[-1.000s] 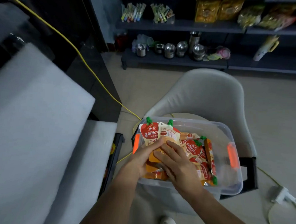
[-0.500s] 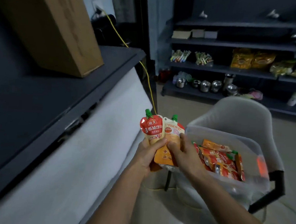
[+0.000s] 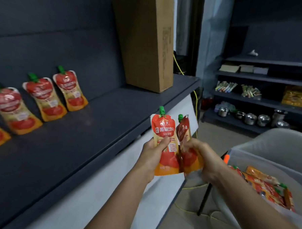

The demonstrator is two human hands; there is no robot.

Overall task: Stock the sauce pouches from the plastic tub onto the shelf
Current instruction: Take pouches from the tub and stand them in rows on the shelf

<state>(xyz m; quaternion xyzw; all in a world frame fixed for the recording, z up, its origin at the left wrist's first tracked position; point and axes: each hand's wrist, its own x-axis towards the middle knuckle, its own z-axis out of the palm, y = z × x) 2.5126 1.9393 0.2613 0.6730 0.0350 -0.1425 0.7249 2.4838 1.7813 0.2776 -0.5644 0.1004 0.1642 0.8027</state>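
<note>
My left hand (image 3: 151,153) grips a red and orange sauce pouch (image 3: 165,132) with a green cap, held upright in front of the dark shelf (image 3: 93,137). Beside it, my right hand (image 3: 199,155) grips a second sauce pouch (image 3: 185,132), turned edge-on. Several pouches (image 3: 42,98) stand in a row against the shelf's back wall at the left. At the lower right, the clear plastic tub (image 3: 260,155) with an orange latch holds several more pouches (image 3: 265,187).
A tall cardboard box (image 3: 147,40) stands on the shelf at its right end. The tub sits on a pale chair (image 3: 283,138). A yellow cable (image 3: 195,99) runs down past the shelf end. Far shelves (image 3: 262,102) carry snacks and metal pots.
Both hands lifted the two pouches out of the tub and carried them up and left to the shelf front. The view swung left, bringing the stocked pouches into sight.
</note>
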